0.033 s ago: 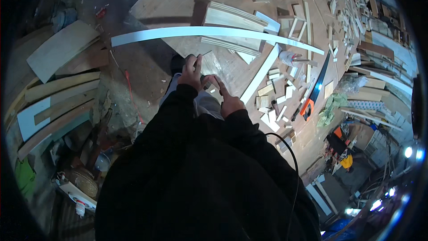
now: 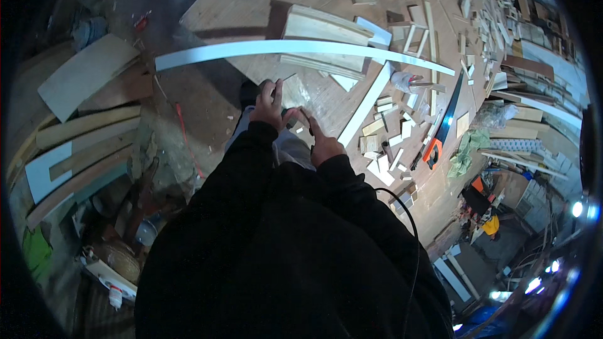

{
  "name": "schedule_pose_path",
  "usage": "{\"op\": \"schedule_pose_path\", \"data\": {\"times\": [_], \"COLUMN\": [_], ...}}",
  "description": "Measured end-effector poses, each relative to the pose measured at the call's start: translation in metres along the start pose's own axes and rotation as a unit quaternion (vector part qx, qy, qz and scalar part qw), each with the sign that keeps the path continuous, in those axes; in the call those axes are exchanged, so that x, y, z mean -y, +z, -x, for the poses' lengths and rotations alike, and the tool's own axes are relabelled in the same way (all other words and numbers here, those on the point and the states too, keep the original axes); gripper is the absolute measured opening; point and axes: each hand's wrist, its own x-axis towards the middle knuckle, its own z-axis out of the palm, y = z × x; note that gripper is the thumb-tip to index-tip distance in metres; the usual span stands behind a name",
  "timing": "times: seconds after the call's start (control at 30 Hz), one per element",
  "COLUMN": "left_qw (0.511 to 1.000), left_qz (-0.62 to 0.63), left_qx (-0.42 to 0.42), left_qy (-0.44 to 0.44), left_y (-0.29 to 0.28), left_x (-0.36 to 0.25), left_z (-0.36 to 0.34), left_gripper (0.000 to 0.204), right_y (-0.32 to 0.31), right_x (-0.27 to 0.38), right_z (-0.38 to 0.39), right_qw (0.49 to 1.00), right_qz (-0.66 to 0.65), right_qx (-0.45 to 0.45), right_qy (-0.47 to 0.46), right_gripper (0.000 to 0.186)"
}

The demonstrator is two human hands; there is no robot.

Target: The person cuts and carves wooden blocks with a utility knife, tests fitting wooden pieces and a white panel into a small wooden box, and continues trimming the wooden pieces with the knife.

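My left hand (image 2: 268,107) is raised above my lap, fingers curled around something small and dark that I cannot make out. My right hand (image 2: 323,138) is beside it, its bent fingers reaching to the same spot and closed on what seems the same thing. Behind them lies a small pale board (image 2: 295,88). Farther forward, a long white curved strip (image 2: 264,46) crosses over stacked wooden boards (image 2: 320,24) on a plywood work surface (image 2: 229,0). A straight white strip (image 2: 366,103) lies to the right of my hands.
An orange-handled saw (image 2: 432,154), a plastic bottle (image 2: 401,80), small wood offcuts (image 2: 374,127) and a green cloth (image 2: 466,154) lie to the right. Curved boards (image 2: 85,78) are piled at the left, near a red cord (image 2: 182,132). More timber (image 2: 527,69) fills the far right.
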Motion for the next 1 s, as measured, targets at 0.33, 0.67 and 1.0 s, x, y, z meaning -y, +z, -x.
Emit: {"op": "schedule_pose_path", "data": {"times": [0.33,0.67,1.0], "left_qw": [0.999,0.976,0.909], "left_qz": [0.001,0.178,0.4], "left_qx": [0.012,0.079,0.09], "left_qy": [-0.04,-0.094,-0.081], "left_y": [-0.01,-0.031,-0.129], "left_x": [-0.018,-0.029,-0.154], "left_z": [-0.004,-0.001,0.007], "left_gripper": [0.088,0.037,0.029], "right_y": [-0.043,0.018,0.039], "right_x": [-0.029,-0.097,-0.123], "right_z": [0.031,0.013,-0.033], "right_qw": [0.971,0.952,0.963], "right_qz": [-0.16,-0.209,-0.015], "right_qx": [-0.156,-0.205,-0.259], "right_qy": [-0.089,-0.094,-0.071], "right_gripper": [0.062,0.062,0.055]}}
